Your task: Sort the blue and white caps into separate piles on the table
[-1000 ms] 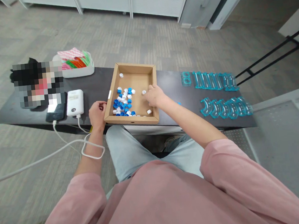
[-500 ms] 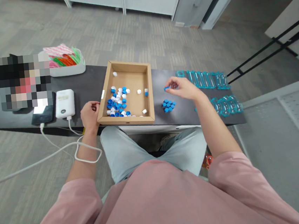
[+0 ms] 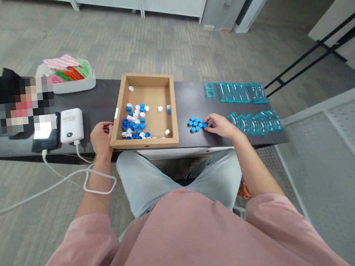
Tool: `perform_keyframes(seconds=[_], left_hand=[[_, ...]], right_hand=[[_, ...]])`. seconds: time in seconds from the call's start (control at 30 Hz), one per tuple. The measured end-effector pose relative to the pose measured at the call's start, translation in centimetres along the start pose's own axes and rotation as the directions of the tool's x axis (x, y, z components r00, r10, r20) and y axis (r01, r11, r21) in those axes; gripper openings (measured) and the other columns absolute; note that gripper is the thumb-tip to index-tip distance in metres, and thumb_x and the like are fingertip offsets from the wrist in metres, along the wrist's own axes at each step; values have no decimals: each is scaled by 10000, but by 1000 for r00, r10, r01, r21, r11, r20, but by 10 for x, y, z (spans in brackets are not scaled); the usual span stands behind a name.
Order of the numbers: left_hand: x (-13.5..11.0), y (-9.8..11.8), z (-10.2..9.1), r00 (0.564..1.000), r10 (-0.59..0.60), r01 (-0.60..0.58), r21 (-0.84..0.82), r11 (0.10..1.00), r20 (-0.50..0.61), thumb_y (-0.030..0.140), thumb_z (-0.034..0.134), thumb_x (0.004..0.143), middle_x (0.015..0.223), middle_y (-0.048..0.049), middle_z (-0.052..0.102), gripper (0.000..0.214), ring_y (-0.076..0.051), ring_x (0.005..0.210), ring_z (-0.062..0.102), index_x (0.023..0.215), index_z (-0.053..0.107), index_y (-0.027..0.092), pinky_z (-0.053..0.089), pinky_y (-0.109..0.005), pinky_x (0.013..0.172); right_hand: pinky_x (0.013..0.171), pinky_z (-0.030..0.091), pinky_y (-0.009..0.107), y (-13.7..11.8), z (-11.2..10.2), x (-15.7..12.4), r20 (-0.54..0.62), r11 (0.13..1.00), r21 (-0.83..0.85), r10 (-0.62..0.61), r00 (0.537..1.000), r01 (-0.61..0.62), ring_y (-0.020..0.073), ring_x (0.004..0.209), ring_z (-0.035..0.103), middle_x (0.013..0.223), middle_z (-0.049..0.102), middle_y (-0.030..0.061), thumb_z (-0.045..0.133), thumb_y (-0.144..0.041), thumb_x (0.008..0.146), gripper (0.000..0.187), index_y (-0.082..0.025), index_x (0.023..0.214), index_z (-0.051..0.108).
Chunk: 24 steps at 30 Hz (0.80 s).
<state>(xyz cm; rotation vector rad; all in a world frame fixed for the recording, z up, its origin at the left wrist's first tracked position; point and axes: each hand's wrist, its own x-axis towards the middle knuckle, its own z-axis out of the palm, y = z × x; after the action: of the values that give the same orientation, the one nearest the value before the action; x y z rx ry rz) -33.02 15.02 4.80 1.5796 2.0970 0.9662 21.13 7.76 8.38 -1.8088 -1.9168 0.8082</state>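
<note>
My right hand (image 3: 219,125) pinches a blue hexagonal piece (image 3: 205,125) at the right side of a tight cluster of similar blue pieces (image 3: 196,123) on the dark table. My left hand (image 3: 101,139) rests with curled fingers against the left wall of a shallow cardboard box (image 3: 174,120); I see nothing in those fingers. Inside the box, blue and white hexagonal pieces (image 3: 136,121) lie mixed, mostly toward the near left. A few white ones, such as one white piece (image 3: 160,108), lie apart from the pile.
Teal-edged clear plastic parts (image 3: 234,92) and curved ones (image 3: 255,123) lie in rows at the table's right. On the left are a white power bank (image 3: 71,125), a phone (image 3: 46,131) with white cables, and a white basket (image 3: 75,85) of colourful items.
My right hand has moved down toward me, bringing the blue piece from above the table to the cluster's right side. My left hand stays by the box. The whole view has shifted slightly.
</note>
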Motion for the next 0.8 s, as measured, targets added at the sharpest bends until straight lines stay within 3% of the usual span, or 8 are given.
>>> perform_keyframes(seconds=[0.17,0.3,0.37,0.43,0.57,0.67,0.8], left_hand=[[-1,3,0,1000,-6,6,-9,1000,0,210,636,1009,961,-40,783,185,-187,825,633,1072,807,181,541,-316,853],[-2,5,-1,1000,4,-4,-31,1000,-11,219,646,993,927,-31,761,157,-195,813,645,1030,797,199,547,-317,849],[-3,7,-2,1000,6,-6,-39,999,-18,226,647,985,918,-29,760,151,-201,812,657,1015,795,211,550,-320,840],[-5,9,-2,1000,3,-4,-45,999,-20,232,646,982,908,-30,759,151,-207,811,663,1009,794,219,550,-324,828],[-6,11,-3,1000,7,-8,-47,999,-21,243,640,983,900,-29,753,155,-207,808,661,1009,791,223,555,-318,819],[-7,11,-3,1000,9,-10,-51,999,-16,244,631,986,919,-35,763,164,-204,811,663,1011,791,221,556,-316,827],[-6,11,-4,1000,2,-2,-27,1000,-4,249,629,995,936,-38,776,183,-205,824,673,1035,805,217,558,-323,851]], right_hand=[[894,652,450,-17,-6,12,-69,996,-40,-85,994,83,270,840,755,1149,808,83,826,-223,819,270,-288,1032,673],[913,614,415,-65,-5,34,-101,957,-70,-288,952,282,245,854,703,1198,781,88,769,-213,917,216,-254,1121,715],[915,596,389,-101,12,48,-33,918,-49,-396,918,394,235,885,706,1227,780,91,736,-203,982,192,-234,1170,746],[937,577,365,-140,39,64,112,877,-23,-475,873,480,233,948,725,1222,787,89,696,-171,1037,183,-218,1196,774],[1004,547,361,-199,101,88,371,840,-76,-476,798,537,260,1108,745,1240,813,111,710,-131,1083,150,-190,1184,804],[982,542,350,-219,129,97,463,852,-123,-403,789,508,269,1116,745,1246,829,126,789,-134,1057,89,-191,1125,795],[918,525,336,-219,136,104,454,862,-86,-412,790,499,264,1040,727,1173,833,93,808,-87,966,164,-222,1040,750]])
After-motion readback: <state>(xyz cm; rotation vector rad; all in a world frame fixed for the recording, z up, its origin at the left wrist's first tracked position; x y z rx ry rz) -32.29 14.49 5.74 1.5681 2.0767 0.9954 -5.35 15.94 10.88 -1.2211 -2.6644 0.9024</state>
